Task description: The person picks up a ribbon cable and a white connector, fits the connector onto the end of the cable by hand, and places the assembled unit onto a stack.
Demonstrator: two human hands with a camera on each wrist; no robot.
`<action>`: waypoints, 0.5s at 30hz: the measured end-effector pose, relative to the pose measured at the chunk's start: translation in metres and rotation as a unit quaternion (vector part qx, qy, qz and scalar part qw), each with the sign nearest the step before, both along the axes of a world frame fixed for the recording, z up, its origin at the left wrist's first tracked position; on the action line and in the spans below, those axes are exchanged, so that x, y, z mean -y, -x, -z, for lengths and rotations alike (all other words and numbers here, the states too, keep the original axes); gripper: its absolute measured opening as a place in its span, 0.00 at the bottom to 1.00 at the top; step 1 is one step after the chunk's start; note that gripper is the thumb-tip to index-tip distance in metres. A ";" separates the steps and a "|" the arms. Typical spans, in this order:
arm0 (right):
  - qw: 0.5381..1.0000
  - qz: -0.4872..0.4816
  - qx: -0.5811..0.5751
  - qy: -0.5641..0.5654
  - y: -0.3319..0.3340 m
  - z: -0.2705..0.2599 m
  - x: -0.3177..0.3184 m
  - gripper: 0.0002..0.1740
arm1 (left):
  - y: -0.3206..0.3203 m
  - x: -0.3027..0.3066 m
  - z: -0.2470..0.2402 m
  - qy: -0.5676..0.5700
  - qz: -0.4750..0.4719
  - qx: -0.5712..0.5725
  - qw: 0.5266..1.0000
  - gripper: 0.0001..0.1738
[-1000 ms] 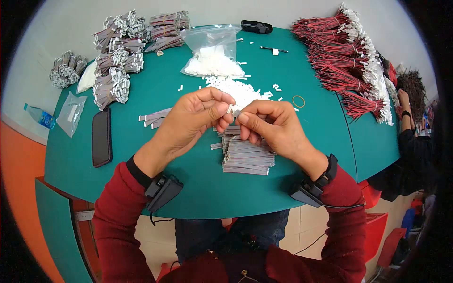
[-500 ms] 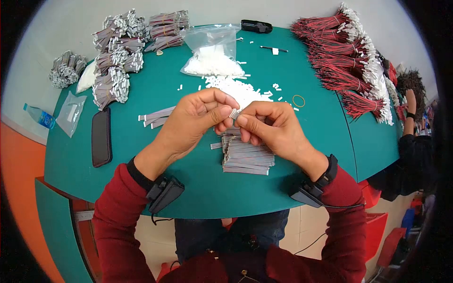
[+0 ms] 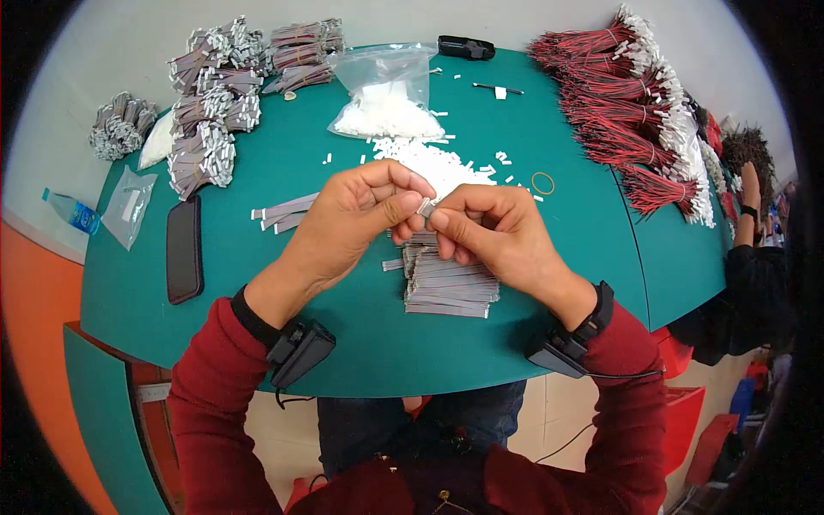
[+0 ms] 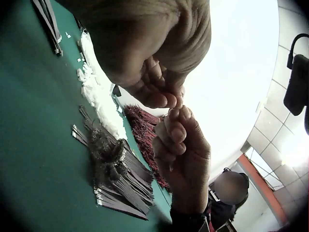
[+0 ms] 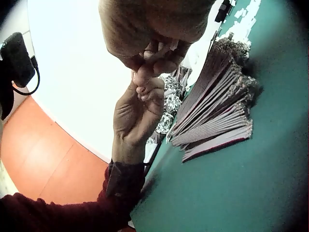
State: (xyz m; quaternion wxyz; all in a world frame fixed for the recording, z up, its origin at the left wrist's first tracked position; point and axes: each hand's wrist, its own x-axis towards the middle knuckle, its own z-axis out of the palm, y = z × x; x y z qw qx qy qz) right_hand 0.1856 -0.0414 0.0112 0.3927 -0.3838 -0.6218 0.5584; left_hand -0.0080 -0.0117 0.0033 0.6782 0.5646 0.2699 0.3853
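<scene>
Head view: left hand (image 3: 356,219) and right hand (image 3: 498,236) raised together over green table (image 3: 343,343), fingertips of both clamped on small grey cable piece (image 3: 426,206), just above stack of grey cables (image 3: 451,287). Beyond, pile of white plugs (image 3: 433,159) beside plastic bag (image 3: 386,86).

Cable-assembly workshop: green workbench (image 3: 283,163), bundled red-black wire harnesses (image 3: 631,103), grey ribbon-cable stack (image 3: 451,283).

no lettering can be read anywhere — the label on the water bottle (image 3: 75,213) is too small.
</scene>
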 end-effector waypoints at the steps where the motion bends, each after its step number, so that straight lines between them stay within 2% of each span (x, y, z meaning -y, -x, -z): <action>1: 1.000 0.000 0.001 0.001 0.000 -0.001 0.000 0.09 | 0.000 0.000 0.000 0.000 -0.001 0.002 1.000 0.10; 15: 1.000 -0.001 0.004 -0.004 0.000 -0.002 0.000 0.09 | 0.000 0.000 0.000 0.007 0.007 0.007 1.000 0.10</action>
